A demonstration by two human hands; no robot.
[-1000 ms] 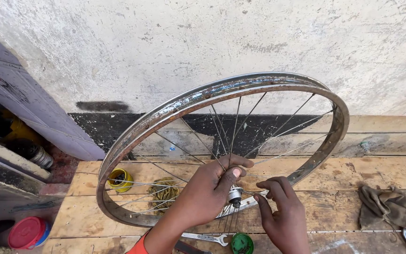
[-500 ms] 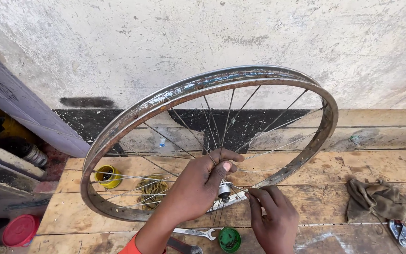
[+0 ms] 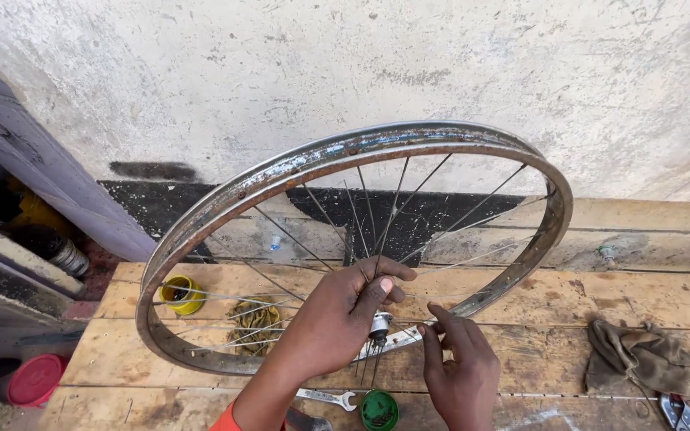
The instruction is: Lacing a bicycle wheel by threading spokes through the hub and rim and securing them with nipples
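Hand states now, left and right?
Left hand: closed on hub of the bicycle wheel.
Right hand: fingers pinching a spoke by the hub.

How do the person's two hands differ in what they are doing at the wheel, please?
The left hand grips the hub from above, thumb raised along the spokes; the right hand sits lower, its fingers pinching beside the hub. The left shows its forearm; the right is cut off at the wrist. Both work at the centre of the wheel rim.

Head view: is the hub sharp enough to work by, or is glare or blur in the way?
Head view: even, soft daylight, no hard shadows; rim gives a dull sheen, no blinding glare; hub is sharp but partly hidden by the left hand; right hand is crisp; edges bow slightly from the wide lens.
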